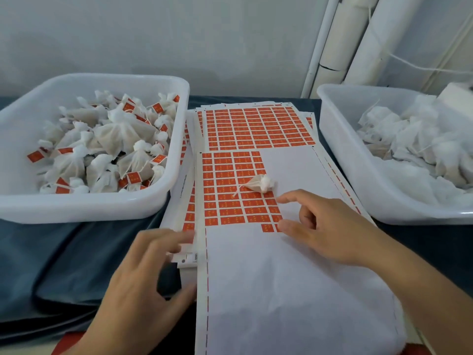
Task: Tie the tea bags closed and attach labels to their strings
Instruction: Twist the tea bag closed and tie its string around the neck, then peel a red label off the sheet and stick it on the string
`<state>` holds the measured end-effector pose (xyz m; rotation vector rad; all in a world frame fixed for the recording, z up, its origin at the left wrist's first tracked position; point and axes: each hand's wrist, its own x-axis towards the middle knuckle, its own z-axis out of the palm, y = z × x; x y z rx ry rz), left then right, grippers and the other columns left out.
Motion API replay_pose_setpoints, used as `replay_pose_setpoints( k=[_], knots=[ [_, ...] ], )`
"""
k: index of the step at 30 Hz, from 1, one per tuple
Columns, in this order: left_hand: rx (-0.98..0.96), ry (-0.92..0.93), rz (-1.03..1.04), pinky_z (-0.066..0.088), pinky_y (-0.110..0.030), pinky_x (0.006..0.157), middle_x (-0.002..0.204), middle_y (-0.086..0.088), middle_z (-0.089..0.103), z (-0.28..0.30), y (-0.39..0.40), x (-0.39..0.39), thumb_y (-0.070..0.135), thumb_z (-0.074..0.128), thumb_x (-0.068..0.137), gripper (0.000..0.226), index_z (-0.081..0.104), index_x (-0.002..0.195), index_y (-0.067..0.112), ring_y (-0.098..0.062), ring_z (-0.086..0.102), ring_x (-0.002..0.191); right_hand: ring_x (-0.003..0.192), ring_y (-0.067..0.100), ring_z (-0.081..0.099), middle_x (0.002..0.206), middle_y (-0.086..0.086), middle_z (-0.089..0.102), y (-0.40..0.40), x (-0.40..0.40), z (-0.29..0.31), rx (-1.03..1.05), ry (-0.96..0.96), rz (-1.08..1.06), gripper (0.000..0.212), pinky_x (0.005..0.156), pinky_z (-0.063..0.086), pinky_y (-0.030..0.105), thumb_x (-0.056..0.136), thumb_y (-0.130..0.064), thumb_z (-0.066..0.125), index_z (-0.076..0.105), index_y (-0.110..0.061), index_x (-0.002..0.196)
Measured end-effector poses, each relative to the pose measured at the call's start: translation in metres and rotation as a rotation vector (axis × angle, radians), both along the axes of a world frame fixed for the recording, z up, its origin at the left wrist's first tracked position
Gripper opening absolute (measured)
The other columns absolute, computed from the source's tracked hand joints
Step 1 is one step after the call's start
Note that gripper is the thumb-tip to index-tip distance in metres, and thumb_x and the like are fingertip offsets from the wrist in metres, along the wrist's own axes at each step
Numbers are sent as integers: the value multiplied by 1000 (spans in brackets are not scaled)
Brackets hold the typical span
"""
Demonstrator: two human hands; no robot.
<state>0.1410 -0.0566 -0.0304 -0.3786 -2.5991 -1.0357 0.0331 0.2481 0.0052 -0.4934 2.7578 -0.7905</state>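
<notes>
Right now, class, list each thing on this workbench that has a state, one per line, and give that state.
Left bin: holds tied tea bags with orange labels.
Right bin: holds white tea bags, no labels visible.
Single tea bag: lies on the label sheet, no label attached.
Front label sheet: partly used, orange labels remain at its left.
Left hand: fingers on the sheet stack's edge, holds nothing.
Right hand: open over the sheet.

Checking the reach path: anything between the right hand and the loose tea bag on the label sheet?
Nothing stands between. In the head view only orange labels on the sheet separate the right hand from the tea bag; the forefinger tip is just short of it.
</notes>
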Motion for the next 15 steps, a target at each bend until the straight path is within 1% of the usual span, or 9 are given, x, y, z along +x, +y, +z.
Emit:
replay_pose_setpoints(
  k=[1,2,4,5,7,9,10,12,15],
  knots=[
    [222,-119,50,55,-11,79,118,21,62,6,4,-3,57,75,76,53,50,123,58,-1,66,104,71,-3,57,84,-24,59,-1,1,-2,-10,10,0,43,61,43,9,91,-66,54,45,-53,131],
    [451,-243,98,57,-13,74,113,19,67,13,8,-7,57,78,71,51,55,116,59,-5,70,98,74,-5,57,85,-26,59,-3,3,-3,-16,22,-1,42,62,43,8,91,-65,55,48,-51,130],
    [822,-560,133,61,-21,65,111,10,75,20,17,-18,47,79,75,37,68,110,50,-11,76,92,82,-9,57,86,-24,60,-6,4,-5,-22,47,-9,42,61,43,10,89,-67,55,52,-50,127],
    [1003,-749,119,62,-25,65,112,1,77,24,21,-25,44,74,80,31,74,111,39,-16,77,95,85,-11,56,88,-23,60,-8,5,-5,-25,56,-13,41,63,42,10,88,-68,55,54,-50,125],
    [1263,-1056,16,63,-36,77,121,-10,75,36,27,-35,50,63,84,44,78,116,24,-25,74,108,89,-12,55,95,-26,60,-12,8,-6,-37,77,-12,39,66,40,11,88,-69,56,57,-49,122],
    [1311,-1146,-72,59,-46,94,130,-10,71,43,33,-43,52,57,94,45,73,125,25,-30,68,119,90,-11,55,101,-29,59,-16,13,-6,-43,97,-11,39,68,40,11,87,-69,56,58,-49,120],
    [1318,-1149,-94,57,-50,98,132,-9,70,46,37,-47,47,57,97,41,70,131,27,-32,68,121,90,-11,55,103,-30,58,-18,15,-6,-37,102,-11,39,69,41,10,87,-69,56,58,-49,120],
    [1326,-1141,-91,55,-54,97,127,-10,72,50,45,-55,31,62,95,39,63,134,28,-35,70,114,89,-11,56,109,-31,56,-20,18,-6,-26,109,-21,40,72,41,9,88,-69,55,58,-49,122],
    [1295,-1180,-38,57,-53,90,116,-13,76,50,57,-62,18,66,91,36,65,126,26,-38,75,102,84,-19,53,113,-27,57,-21,22,-6,-32,120,-36,40,71,38,7,90,-65,56,60,-45,124]
  ],
)
